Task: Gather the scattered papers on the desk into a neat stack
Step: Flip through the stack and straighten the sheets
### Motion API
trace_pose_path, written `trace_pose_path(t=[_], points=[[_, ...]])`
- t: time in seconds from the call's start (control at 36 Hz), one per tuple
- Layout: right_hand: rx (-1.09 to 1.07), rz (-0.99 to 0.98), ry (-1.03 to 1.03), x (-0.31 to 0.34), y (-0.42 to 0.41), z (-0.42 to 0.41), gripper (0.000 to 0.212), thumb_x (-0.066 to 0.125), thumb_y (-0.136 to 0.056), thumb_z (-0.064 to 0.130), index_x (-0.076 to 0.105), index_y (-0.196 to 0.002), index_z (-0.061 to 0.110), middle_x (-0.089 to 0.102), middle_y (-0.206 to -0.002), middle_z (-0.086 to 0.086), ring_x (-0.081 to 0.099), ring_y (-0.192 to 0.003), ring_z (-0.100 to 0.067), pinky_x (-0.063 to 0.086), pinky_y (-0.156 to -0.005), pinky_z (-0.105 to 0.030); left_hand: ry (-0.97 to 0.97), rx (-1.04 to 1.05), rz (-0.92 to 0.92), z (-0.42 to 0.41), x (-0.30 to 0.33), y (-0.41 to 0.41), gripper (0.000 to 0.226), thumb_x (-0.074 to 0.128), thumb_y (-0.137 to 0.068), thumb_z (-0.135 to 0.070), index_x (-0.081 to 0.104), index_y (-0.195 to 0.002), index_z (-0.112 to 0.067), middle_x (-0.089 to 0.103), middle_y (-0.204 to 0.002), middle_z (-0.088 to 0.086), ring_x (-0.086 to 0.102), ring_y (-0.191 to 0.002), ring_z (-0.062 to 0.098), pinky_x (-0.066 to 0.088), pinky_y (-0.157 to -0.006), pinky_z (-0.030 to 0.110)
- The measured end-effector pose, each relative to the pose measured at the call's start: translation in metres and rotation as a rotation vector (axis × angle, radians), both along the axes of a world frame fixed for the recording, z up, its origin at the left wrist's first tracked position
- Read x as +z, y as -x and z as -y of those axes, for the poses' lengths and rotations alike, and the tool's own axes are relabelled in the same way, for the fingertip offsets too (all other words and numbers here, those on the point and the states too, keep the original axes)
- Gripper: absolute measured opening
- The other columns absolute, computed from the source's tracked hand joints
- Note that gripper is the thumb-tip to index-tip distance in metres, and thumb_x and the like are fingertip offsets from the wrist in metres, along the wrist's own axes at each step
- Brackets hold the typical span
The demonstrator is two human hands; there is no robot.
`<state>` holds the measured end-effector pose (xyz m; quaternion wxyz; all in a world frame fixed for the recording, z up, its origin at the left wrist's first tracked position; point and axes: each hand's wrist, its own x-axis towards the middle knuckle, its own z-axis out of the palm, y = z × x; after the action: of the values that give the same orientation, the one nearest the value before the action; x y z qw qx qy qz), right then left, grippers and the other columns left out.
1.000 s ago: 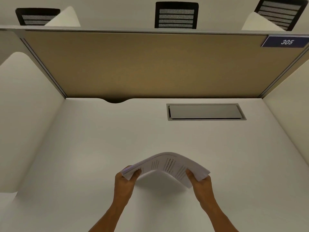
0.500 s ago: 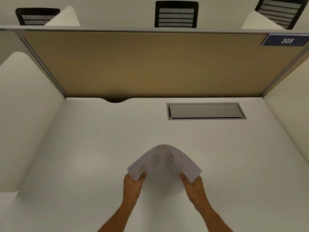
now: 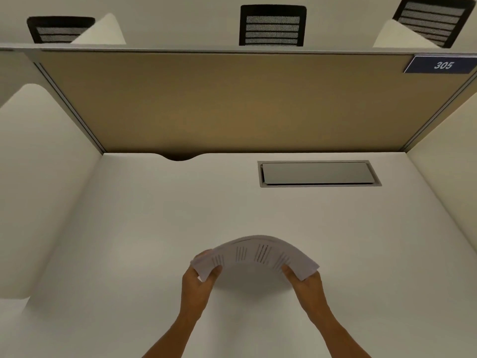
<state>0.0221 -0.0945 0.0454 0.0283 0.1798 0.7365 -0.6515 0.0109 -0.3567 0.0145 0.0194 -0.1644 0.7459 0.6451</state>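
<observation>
The bench (image 3: 144, 228) lies open on all sides of the hatch (image 3: 318, 173), which sits flush near the back. The rear panel (image 3: 232, 104) behind the hatch and the dividers (image 3: 28, 177) at either side block passage.

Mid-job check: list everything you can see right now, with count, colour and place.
paper stack: one, white with dark print, bowed upward above the near middle of the desk
desk: one, off-white, fills the lower view
cable hatch: one, grey, lid down, far right of desk
back partition: one, tan, behind desk
number plate: one, dark blue, reads 305, partition's top right
chairs: three, black mesh, beyond partition
left hand: grips stack's left end
right hand: grips stack's right end
</observation>
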Motion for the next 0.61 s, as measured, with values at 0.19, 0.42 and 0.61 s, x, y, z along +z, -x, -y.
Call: trace_pose_path(t=[0.19,0.42,0.61], points=[[-0.081,-0.014,0.013,-0.001,0.006,-0.013,0.028,0.071,-0.093,0.013,0.073,-0.106,0.038,0.077,-0.104,0.021,0.071,-0.098,0.005,0.054,-0.075,-0.006,0.003,0.067,-0.069,0.002,0.015,0.012,0.029,0.072,-0.087,-0.011,0.069,-0.113,-0.024,0.073,-0.106,-0.016,0.065,-0.104,0.001,0.053,-0.077,0.008],[-0.119,0.007,0.057,-0.003,0.006,-0.013,0.033,0.074,-0.091,0.018,0.077,-0.088,0.051,0.079,-0.089,0.018,0.074,-0.083,0.002,0.056,-0.064,-0.008,-0.043,0.115,-0.085,0.002,0.02,0.015,0.031,0.074,-0.086,-0.014,0.075,-0.085,-0.044,0.077,-0.087,-0.014,0.07,-0.086,0.003,0.052,-0.075,0.019],[-0.049,0.03,0.042,-0.006,0.002,-0.012,0.034,0.076,-0.088,0.011,0.071,-0.105,0.039,0.077,-0.1,0.023,0.071,-0.096,0.006,0.055,-0.07,-0.006,-0.066,0.054,-0.032,0.007,0.02,0.013,0.04,0.079,-0.08,-0.005,0.068,-0.105,-0.035,0.072,-0.108,-0.013,0.066,-0.103,0.001,0.052,-0.081,0.015]])
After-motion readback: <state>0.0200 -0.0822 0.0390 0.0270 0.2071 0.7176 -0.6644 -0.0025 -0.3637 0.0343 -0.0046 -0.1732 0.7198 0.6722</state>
